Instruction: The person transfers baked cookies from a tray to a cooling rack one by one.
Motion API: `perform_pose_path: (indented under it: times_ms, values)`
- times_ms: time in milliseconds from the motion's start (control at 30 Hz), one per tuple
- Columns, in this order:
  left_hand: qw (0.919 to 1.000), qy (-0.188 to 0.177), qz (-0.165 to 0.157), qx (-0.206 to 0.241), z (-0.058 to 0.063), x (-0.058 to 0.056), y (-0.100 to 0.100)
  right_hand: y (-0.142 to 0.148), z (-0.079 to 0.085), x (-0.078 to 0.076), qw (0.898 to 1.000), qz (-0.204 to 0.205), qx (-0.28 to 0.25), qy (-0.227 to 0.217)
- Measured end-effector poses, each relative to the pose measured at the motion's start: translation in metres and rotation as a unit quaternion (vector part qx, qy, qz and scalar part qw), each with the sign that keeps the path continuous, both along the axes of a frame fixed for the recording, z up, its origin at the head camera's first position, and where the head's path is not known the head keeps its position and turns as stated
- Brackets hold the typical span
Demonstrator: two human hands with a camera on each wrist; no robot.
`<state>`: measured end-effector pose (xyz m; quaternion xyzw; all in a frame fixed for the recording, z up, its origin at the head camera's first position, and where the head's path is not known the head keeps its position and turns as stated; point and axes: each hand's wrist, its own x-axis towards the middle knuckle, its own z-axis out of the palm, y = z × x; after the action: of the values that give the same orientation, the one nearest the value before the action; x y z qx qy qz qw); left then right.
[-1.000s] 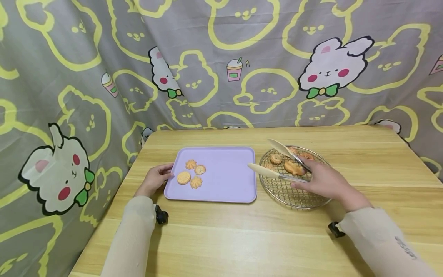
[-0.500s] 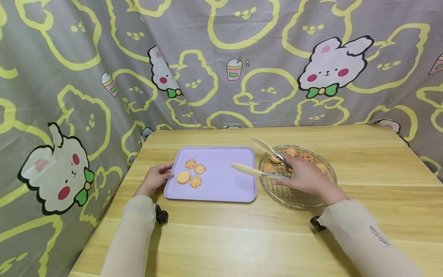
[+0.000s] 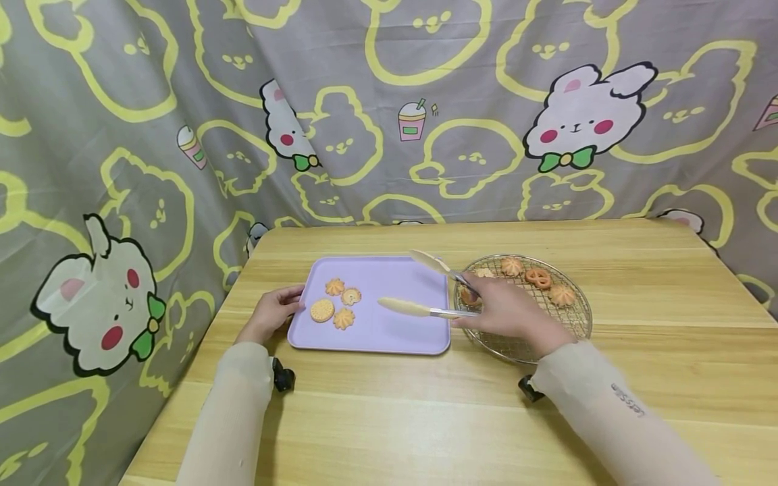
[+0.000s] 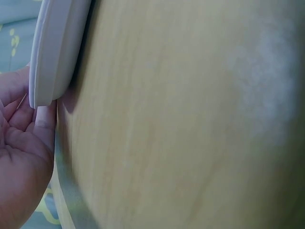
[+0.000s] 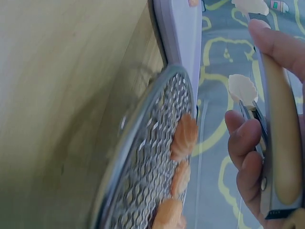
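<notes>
My right hand (image 3: pixel 507 307) grips a pair of tongs (image 5: pixel 279 119) with metal arms and pale tips. The tongs' arms are spread, with nothing between them, and their tips stand over the right half of a lilac tray (image 3: pixel 389 341). My left hand (image 3: pixel 273 314) holds the tray's left rim, its thumb and fingers about the edge in the left wrist view (image 4: pixel 24 143). Several cookies lie on the tray's left part, among them a round one (image 3: pixel 322 310) and a flower-shaped one (image 3: pixel 344 318). Part of the wire rack (image 3: pixel 513 347) is hidden under my right hand.
On the round rack right of the tray sit more cookies, including a pretzel-shaped one (image 3: pixel 537 277) and a fluted one (image 3: pixel 562 294). A wooden table (image 3: pixel 395 418) bears everything. Behind it hangs a patterned grey curtain (image 3: pixel 474 94).
My right hand has carried the spread tongs leftward, from over the rack to over the tray, uncovering cookies on the rack's right part. My left hand stays at the tray's rim.
</notes>
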<state>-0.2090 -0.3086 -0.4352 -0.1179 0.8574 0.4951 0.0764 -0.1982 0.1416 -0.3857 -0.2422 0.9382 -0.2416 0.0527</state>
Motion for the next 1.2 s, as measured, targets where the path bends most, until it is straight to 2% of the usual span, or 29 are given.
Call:
perform_pose_path:
  times_ms: [333,633,867,1200]
  values:
    - [0.9999,0.01,-0.006,-0.003,0.0,-0.001,-0.001,-0.021,0.002,0.001,0.999,0.018,0.033,0.014]
    - [0.9998,0.014,-0.012,0.004,0.0,0.001,-0.001,-0.041,0.0,0.0,0.998,0.048,0.047,0.003]
    - [1.0,0.006,-0.004,-0.001,-0.001,0.0,-0.001,-0.053,-0.002,0.0,0.995,0.071,0.062,0.012]
    - [0.9999,0.008,-0.008,-0.002,0.0,0.001,0.0,-0.067,-0.001,0.004,0.994,0.091,0.065,0.004]
